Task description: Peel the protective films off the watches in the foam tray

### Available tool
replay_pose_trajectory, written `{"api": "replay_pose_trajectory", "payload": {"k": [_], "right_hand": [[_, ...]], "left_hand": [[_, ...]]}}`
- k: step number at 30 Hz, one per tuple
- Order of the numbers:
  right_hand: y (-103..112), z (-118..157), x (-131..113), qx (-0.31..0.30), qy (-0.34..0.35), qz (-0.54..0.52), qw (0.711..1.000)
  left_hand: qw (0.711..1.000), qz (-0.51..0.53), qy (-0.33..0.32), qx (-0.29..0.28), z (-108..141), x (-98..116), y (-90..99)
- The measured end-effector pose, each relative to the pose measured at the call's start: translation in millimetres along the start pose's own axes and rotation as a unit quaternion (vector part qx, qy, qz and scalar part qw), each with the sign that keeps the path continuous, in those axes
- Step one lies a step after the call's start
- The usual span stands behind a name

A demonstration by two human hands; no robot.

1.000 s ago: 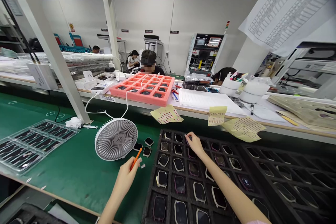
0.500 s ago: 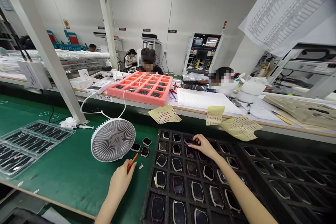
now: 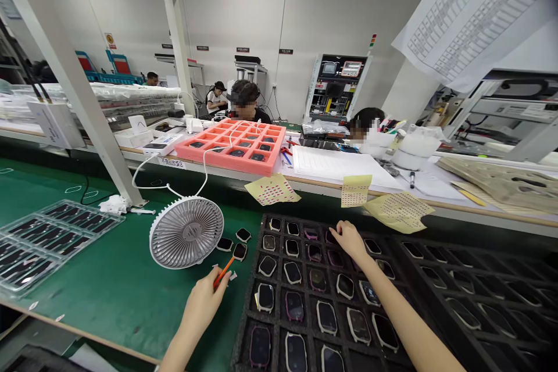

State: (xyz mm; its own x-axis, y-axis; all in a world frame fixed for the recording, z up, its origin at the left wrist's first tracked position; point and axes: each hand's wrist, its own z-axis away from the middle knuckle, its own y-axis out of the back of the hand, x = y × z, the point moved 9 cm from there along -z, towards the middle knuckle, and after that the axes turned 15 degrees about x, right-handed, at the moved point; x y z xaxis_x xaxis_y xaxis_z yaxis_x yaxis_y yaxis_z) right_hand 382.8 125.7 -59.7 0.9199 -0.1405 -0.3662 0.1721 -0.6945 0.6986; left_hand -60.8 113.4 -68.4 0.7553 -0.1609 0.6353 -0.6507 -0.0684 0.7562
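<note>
Two hands work: the left hand (image 3: 203,302) pinches an orange plastic pick (image 3: 223,273) in closed fingers; the right hand (image 3: 351,242), its fingers' grip unclear, is over a black tray (image 3: 265,220) of smartwatch cases (image 3: 326,318).

A factory assembly line (image 3: 279,186), green-matted benches (image 3: 108,261)

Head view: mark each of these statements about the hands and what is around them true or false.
1. The left hand holds an orange stick. True.
2. A grey-white fan stands on the green mat. True.
3. The right hand is over the green mat. False: it is at the black cell tray.
4. The cells of that tray are all empty. False: many hold dark rounded pieces with pale or purple rims.
</note>
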Motion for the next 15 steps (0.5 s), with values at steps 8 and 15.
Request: {"api": "replay_pose_trajectory", "payload": {"k": [8,15], "right_hand": [[8,11,-33,-0.029,0.094,0.007,0.995],[-4,8,-52,-0.046,0.119,0.014,0.992]], "left_hand": [[1.0,-0.012,-0.008,-0.004,2,7,-4.0],[1.0,-0.013,0.0,-0.011,3,6,-3.6]]}}
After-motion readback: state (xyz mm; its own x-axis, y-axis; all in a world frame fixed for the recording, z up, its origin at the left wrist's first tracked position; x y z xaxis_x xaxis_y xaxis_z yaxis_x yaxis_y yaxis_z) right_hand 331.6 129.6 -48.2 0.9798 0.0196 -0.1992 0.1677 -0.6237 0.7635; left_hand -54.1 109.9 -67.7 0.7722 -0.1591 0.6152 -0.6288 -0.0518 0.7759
